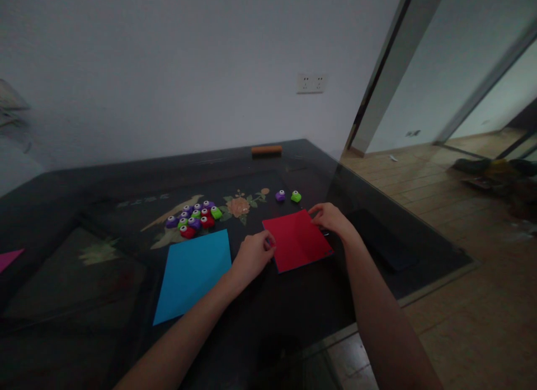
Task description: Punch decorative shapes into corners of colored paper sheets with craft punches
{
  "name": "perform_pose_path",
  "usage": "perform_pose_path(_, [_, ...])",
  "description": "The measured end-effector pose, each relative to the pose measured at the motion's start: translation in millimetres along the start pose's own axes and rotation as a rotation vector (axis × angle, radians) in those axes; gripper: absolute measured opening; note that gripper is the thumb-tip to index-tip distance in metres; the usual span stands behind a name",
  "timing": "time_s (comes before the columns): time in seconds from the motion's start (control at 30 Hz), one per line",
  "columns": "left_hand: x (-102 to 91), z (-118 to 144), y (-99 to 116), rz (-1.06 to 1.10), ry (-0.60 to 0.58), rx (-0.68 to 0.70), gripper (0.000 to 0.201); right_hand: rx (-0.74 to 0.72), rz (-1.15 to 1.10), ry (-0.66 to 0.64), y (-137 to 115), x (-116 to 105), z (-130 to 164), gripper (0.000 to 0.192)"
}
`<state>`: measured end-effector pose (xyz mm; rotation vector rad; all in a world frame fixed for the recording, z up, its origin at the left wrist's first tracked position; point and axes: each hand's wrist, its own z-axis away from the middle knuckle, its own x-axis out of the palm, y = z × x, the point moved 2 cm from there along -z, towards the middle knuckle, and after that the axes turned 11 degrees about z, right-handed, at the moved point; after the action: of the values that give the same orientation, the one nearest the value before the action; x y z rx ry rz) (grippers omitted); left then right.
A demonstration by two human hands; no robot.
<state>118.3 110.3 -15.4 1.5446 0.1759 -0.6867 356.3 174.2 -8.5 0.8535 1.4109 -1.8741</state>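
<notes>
A red square of paper lies on the dark table, a thin bluish line along its near edge. At its left edge my left hand is closed, thumb and fingertips pinched on the paper's side. My right hand has its thumb and fingers together at the upper right edge of the same sheet. Left of my left hand is a blue sheet of paper, partly behind my forearm. Just beyond the red paper sit a purple toy with one eye and a green one-eyed toy.
Several purple, green and red one-eyed toys cluster behind the blue sheet. A brown cylinder lies near the wall. A flat black object rests right of my right arm. A pink paper corner shows at far left.
</notes>
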Motion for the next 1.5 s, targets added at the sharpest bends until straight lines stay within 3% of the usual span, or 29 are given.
perform_pose_path(1.2, [-0.1, 2.2, 6.5, -0.199, -0.021, 0.069, 0.01, -0.048, 0.112, 0.089, 2.9, 2.3, -3.2, 0.028])
perform_pose_path(1.4, [6.0, 15.1, 20.0, -0.284, -0.007, 0.13, 0.011, -0.08, 0.22, 0.172, -7.8, 5.5, -1.5, 0.024])
perform_pose_path(1.5, [15.2, 26.5, 30.4, -0.381, -0.017, 0.214, 0.024, -0.119, 0.263, 0.202, -14.9, 11.1, -0.5, 0.024])
